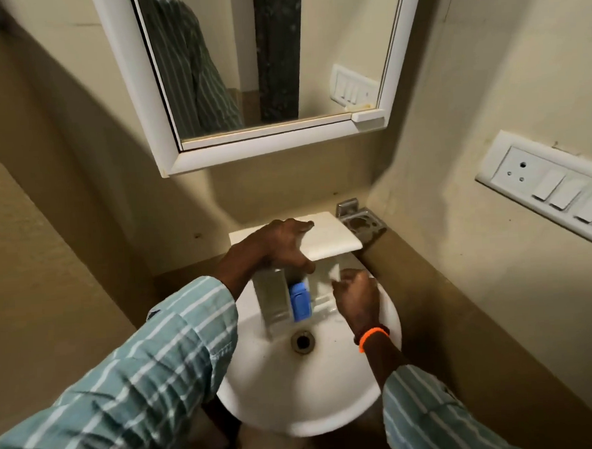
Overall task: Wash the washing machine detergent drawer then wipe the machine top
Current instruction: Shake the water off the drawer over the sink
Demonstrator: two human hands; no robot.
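The detergent drawer (326,241) is white, with grey compartments and a blue insert (299,301). It lies tilted across the back of the white washbasin (296,389), its front panel up near the wall. My left hand (282,245) grips the drawer's front end from above. My right hand (355,295) is closed on the drawer's right side, inside the basin. The image is blurred around the hands, so the tap and any running water cannot be made out.
A white-framed mirror (265,64) hangs above the basin. A chrome holder (359,219) is fixed in the corner. A switch and socket panel (553,186) sits on the right wall. The drain (302,340) shows in the basin.
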